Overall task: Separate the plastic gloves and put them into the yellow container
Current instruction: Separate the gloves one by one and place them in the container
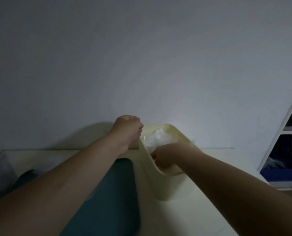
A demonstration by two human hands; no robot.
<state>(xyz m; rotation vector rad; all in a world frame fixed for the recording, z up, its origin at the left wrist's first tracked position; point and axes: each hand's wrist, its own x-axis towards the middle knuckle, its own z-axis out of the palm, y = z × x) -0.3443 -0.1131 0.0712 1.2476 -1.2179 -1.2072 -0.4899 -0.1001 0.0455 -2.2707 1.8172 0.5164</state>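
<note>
Pale-yellow, round-cornered plastic container (169, 184) stands mouth up on a cream table (172, 218), beside a dark-teal mat (111, 193). Its long axis runs away from the person, leaning slightly left. Crumpled clear plastic gloves (156, 137) already lie inside toward the far end, too bunched to show any direction. The left hand (128, 129), fingers curled, appears to grip the far-left rim. The right hand (165, 156) reaches inside, fingers bent; whether they clamp a glove cannot be told. A pale blurred heap (0, 167) at the table's left may be gloves still waiting, so the job looks partly done.
</note>
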